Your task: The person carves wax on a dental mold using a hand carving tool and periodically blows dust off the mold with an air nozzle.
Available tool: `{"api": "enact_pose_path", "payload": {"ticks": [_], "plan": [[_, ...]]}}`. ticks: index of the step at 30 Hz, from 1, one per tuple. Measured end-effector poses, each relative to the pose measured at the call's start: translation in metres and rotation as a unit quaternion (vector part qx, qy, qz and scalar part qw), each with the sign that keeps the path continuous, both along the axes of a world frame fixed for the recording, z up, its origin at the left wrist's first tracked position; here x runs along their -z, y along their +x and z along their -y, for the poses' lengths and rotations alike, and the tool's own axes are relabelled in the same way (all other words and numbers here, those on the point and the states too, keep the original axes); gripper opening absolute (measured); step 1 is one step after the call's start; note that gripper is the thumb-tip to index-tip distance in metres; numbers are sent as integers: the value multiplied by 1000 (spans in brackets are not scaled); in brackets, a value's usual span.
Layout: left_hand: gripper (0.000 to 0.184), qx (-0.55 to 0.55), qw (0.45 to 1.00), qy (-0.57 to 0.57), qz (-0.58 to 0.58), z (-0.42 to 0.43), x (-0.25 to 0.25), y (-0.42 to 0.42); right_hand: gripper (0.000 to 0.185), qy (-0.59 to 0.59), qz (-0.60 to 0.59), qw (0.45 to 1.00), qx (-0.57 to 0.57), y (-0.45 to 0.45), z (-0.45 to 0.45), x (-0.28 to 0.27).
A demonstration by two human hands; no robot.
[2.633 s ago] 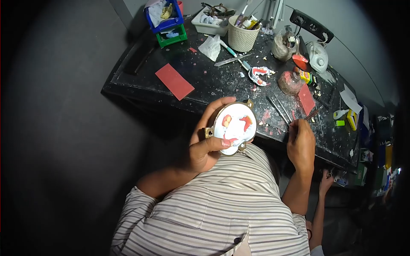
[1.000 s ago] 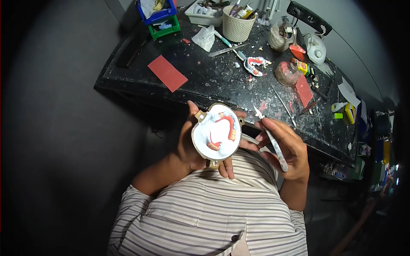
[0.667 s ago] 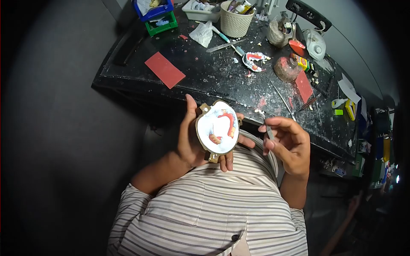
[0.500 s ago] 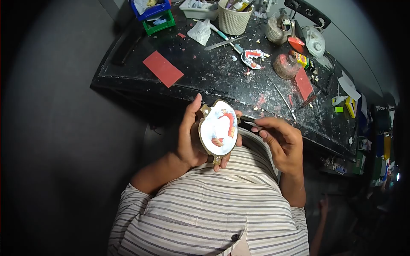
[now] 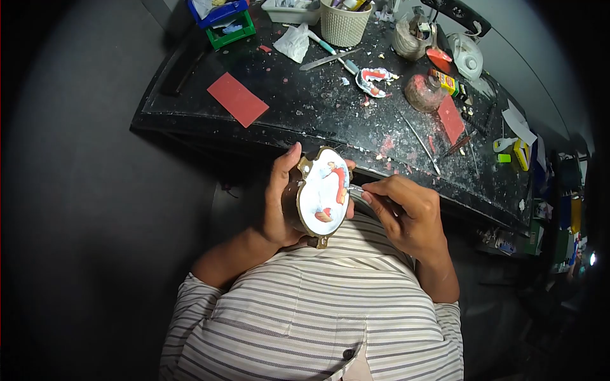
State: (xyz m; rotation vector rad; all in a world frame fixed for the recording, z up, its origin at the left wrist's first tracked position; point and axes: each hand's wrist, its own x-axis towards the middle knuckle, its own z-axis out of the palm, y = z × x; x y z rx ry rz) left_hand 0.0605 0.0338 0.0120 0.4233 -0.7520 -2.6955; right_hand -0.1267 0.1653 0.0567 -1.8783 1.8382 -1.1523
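A brass-coloured flask (image 5: 291, 202) is held in my left hand (image 5: 277, 190), its fingers wrapped behind it and the thumb along its left side. White plaster (image 5: 323, 190) fills the flask, with red wax and tooth-coloured pieces (image 5: 340, 185) set in it. The flask's face is tilted to the right. My right hand (image 5: 406, 213) pinches a small metal knife (image 5: 356, 189) between thumb and fingers. The knife's tip is at the right rim of the plaster, beside the red wax; whether it touches cannot be made out.
The black bench (image 5: 298, 114) holds a red wax sheet (image 5: 238, 100), a dental piece with red wax (image 5: 370, 87), a glass jar (image 5: 424, 93), a thin metal tool (image 5: 419, 141), a second wax sheet (image 5: 450, 120) and a woven cup (image 5: 344, 26). Stacked bins (image 5: 231, 33) stand at the back left.
My right hand has picked up the knife from the bench and brought it left to the flask. My left hand has turned the flask and tilted its face rightward. The bench has shifted upward in view.
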Motion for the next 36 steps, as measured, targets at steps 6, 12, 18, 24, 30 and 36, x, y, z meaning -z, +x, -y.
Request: {"api": "enact_pose_path", "payload": {"ticks": [6,12,18,24,30,36], "plan": [[96,-22,997,-48,54,-3,-5,-1,12,15,6,1000,-16,-2,1,-4],[97,-17,997,-51,48,-2,-2,-2,19,-5,13,1000,-10,0,0,6],[99,-12,999,-28,28,-1,3,-3,24,-43,-11,999,22,10,-2,18],[99,-37,998,29,42,-6,-9,-5,27,-95,-67,992,50,16,2,25],[93,-16,999,-28,33,-13,-12,0,25,-85,-85,983,142,8,5,25],[102,-7,1000,-19,-6,-4,0,2,26,-95,-39,995,19,9,-5,8]]}}
